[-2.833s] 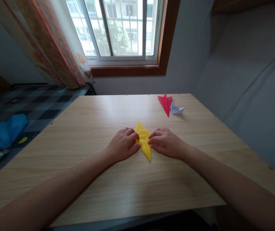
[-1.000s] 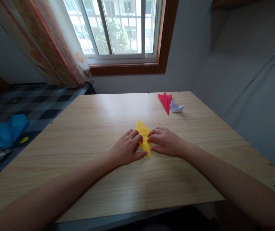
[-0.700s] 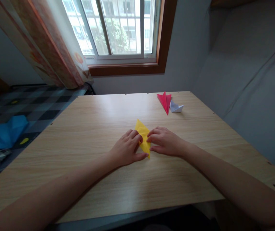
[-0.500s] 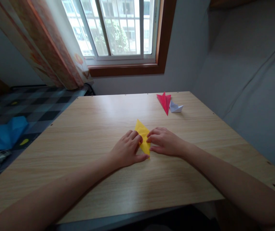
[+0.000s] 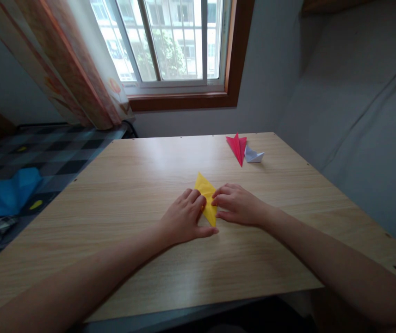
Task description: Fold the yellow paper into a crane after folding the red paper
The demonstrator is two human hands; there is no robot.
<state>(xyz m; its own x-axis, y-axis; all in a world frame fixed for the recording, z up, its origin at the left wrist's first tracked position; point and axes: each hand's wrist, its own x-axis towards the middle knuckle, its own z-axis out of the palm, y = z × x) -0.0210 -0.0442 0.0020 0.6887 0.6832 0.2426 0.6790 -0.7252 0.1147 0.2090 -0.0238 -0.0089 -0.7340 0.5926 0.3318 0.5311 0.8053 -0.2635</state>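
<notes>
A folded sheet of yellow origami paper, diamond-like with a pointed far end, lies flat on the table between my two hands. My left hand presses on its left side with curled fingers, while the thumb stretches out by the paper's near tip. At the right edge, my right hand has its fingertips and thumb closed on the paper. Whatever lies under the fingers is hidden.
A red paper plane and a white paper boat stand at the back right of the wooden table. Left of it, blue folded paper lies on a checked bed. A window is behind.
My left thumb has slid slightly outward, toward me and right, at the paper's near tip. Otherwise both hands and the yellow paper hold nearly the same place.
</notes>
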